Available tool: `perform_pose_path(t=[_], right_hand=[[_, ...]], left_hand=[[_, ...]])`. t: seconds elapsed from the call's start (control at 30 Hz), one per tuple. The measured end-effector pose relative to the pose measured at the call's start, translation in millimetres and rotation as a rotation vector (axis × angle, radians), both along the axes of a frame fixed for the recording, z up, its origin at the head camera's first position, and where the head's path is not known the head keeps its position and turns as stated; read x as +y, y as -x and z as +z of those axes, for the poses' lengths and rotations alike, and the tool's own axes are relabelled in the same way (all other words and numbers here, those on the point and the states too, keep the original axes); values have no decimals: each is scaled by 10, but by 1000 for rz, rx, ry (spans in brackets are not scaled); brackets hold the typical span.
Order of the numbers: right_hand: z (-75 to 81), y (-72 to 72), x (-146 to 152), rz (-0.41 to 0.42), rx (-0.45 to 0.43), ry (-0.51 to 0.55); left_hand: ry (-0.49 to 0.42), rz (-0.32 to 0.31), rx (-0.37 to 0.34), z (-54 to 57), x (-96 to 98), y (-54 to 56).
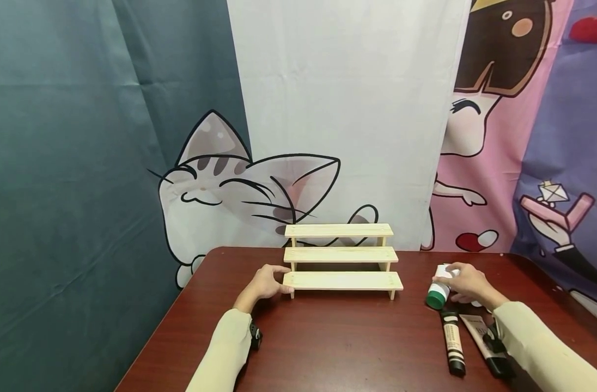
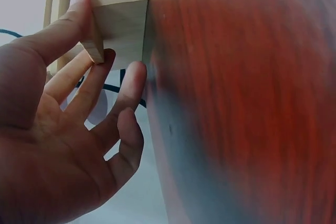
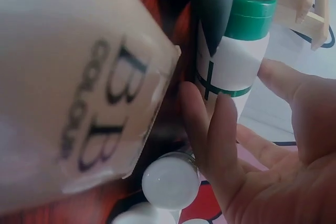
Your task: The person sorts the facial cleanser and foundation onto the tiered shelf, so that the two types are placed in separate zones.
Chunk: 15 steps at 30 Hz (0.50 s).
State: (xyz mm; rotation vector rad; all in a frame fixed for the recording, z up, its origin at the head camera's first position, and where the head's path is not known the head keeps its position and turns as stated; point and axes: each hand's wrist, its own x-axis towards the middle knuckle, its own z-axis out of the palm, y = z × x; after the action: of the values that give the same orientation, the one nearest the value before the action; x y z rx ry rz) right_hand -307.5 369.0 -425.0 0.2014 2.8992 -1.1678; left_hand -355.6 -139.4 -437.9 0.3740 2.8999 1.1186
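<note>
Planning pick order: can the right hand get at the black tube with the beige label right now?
Probably not without letting go: the right hand grips the green-capped white bottle. Otherwise the black tube lies close by, its upper side uncovered.

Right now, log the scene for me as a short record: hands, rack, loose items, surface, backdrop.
Left hand: pinches the left end of the lowest step, thumb above, fingers below
Right hand: fingers hold the white bottle, green cap toward the wearer
Rack: three-tier wooden rack, standing near the table's back edge
Lying nearer the wearer: black tube with cream label; BB COLOUR tube, beside it
Partly hidden by right hand: white-ended containers, contents unclear
Surface: reddish-brown table
Backdrop: cartoon-print curtain, cat included
</note>
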Motion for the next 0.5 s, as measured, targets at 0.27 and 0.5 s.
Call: perform_pose_path(t=[0.27, 0.5], right_hand=[[40, 68, -110, -6, -5, 33], [-4, 15, -64, 13, 38, 24]], left_hand=[[-3, 33, 8, 52, -57, 15], [-8, 6, -5, -4, -12, -20]])
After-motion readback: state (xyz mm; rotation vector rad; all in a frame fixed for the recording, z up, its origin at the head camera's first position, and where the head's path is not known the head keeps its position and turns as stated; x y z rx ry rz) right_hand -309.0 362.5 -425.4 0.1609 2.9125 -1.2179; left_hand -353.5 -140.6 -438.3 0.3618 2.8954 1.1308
